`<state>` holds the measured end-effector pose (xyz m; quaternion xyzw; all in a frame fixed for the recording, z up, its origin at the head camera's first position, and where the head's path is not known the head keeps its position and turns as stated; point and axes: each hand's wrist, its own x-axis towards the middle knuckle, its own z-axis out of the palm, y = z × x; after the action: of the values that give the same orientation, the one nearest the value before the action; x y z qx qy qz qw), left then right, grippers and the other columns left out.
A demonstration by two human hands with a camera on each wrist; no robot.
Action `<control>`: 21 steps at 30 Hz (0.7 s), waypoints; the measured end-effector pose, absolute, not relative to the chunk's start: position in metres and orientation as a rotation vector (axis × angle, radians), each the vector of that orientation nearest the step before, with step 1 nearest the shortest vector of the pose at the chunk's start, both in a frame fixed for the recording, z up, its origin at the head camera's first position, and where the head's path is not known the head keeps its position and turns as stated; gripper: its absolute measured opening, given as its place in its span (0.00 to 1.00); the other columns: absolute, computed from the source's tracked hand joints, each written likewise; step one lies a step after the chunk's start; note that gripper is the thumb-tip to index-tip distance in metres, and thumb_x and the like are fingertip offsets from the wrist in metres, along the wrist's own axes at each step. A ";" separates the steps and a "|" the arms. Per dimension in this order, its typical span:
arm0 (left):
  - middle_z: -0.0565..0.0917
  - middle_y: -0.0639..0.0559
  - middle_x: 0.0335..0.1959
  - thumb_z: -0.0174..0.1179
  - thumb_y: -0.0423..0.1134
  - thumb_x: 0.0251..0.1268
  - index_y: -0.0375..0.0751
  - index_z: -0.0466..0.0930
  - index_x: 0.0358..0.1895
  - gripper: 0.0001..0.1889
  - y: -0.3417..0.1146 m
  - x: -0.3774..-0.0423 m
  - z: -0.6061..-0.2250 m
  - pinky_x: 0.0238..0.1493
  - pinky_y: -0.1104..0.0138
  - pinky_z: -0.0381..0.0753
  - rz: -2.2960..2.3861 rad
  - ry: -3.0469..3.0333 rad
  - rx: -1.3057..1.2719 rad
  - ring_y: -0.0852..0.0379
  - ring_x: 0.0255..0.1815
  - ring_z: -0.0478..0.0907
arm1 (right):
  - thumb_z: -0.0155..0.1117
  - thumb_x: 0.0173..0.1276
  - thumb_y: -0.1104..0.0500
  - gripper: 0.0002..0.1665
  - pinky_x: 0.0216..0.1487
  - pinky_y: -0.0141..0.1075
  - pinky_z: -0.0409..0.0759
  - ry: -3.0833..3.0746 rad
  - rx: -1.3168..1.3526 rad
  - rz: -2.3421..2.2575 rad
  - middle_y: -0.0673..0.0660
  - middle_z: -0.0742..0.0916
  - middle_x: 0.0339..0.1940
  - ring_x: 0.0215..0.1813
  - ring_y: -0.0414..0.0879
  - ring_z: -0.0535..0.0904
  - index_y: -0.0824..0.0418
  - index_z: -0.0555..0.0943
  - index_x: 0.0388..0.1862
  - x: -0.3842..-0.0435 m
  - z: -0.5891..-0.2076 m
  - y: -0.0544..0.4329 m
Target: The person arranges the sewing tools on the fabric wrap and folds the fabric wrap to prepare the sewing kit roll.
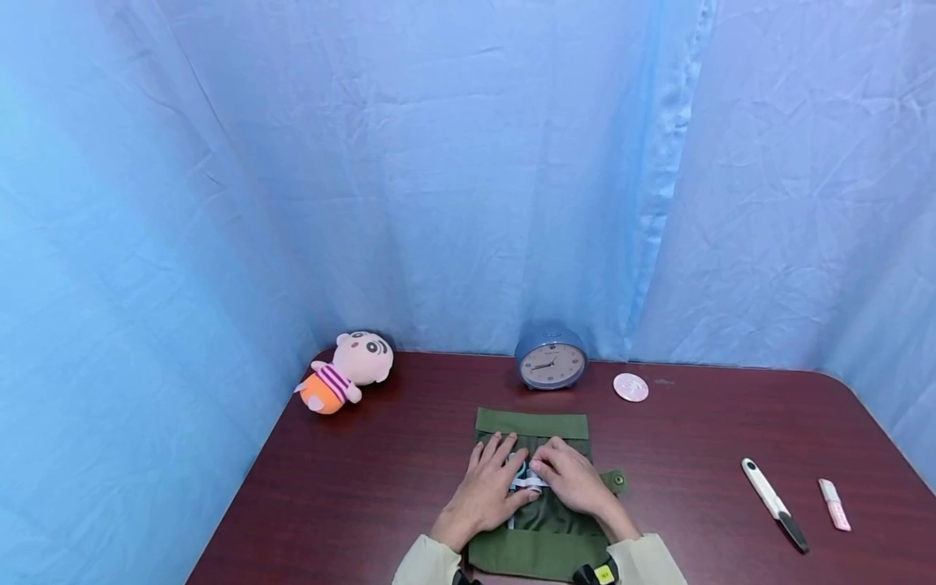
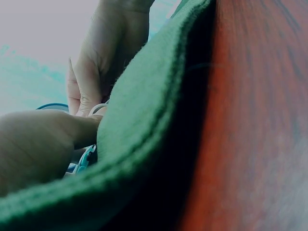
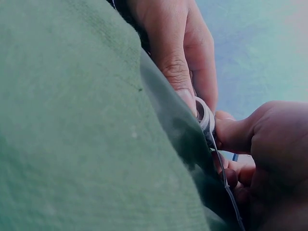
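A green fabric pouch [image 1: 532,561] lies unfolded on the table, with a white elastic strap [image 1: 521,483] across its middle. At the strap sits a small white roll [image 3: 206,115], hollow like a ring of tape. My right hand [image 1: 574,478] pinches the roll at its edge between thumb and fingertips. Spread over the pouch's left half, my left hand [image 1: 483,491] has its fingers extended, and its thumb [image 3: 185,98] touches the roll. A light-blue looped item [image 1: 522,470] shows partly under the left fingers. In the left wrist view the pouch's edge [image 2: 144,106] covers part of both hands.
A plush doll [image 1: 340,374] lies at the back left. A blue alarm clock [image 1: 552,361] stands behind the pouch, beside a pale round disc [image 1: 630,387]. To the right lie a white-and-black handled tool [image 1: 773,504] and a small white-and-pink tube [image 1: 834,504]. Blue curtains [image 1: 468,179] hang behind.
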<state>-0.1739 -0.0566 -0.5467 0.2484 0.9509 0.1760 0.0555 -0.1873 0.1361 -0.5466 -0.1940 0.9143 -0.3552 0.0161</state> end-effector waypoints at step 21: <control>0.63 0.46 0.79 0.54 0.64 0.70 0.51 0.68 0.73 0.34 -0.058 -0.174 -0.547 0.76 0.42 0.60 0.530 2.906 0.785 0.40 0.80 0.58 | 0.59 0.75 0.53 0.13 0.34 0.29 0.65 2.757 -0.648 -1.158 0.48 0.79 0.37 0.34 0.33 0.69 0.50 0.80 0.27 -0.188 -0.545 0.139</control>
<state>-0.1738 -0.0577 -0.5465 0.2565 0.9499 0.1734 0.0428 -0.1882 0.1385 -0.5452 -0.2117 0.9003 -0.3781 0.0407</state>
